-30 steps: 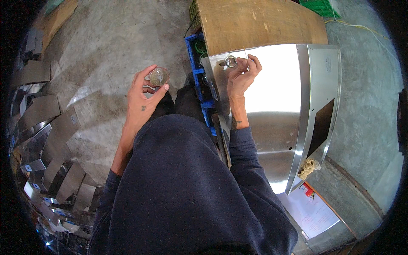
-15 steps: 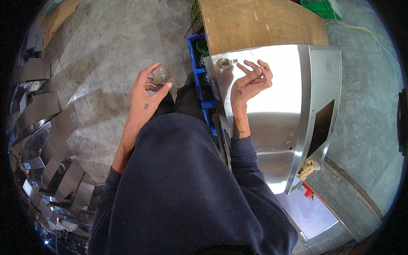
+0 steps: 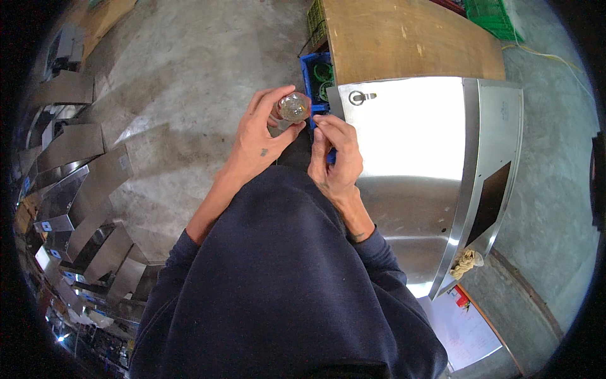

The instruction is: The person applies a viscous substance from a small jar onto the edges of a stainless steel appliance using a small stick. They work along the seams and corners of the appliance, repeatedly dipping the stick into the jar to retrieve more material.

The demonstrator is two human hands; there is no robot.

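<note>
Held between the thumb and fingers of my left hand (image 3: 255,136) is a clear, round, jar-like container (image 3: 294,108) with its end facing up; its contents cannot be made out. Just to its right is my right hand (image 3: 338,155), with thumb and fingertips pinched together close to the container's side. Whatever is in that pinch, if anything, is too small to see. Beyond my right hand lies a shiny metal panel (image 3: 404,129), bearing a round ring-like fitting (image 3: 358,98) with a short metal strip across it.
A wooden board (image 3: 416,41) adjoins the panel's far edge. Blue crates (image 3: 308,76) with green round items stand left of the panel. Stacked bent metal sheets (image 3: 95,183) fill the left side. Beige gloves or cloth (image 3: 466,262) and a whiteboard (image 3: 464,328) are at lower right.
My right hand has come left from over the metal panel to beside the container, its fingers now pinched. The left hand has brought the container rightward, and the view has shifted slightly.
</note>
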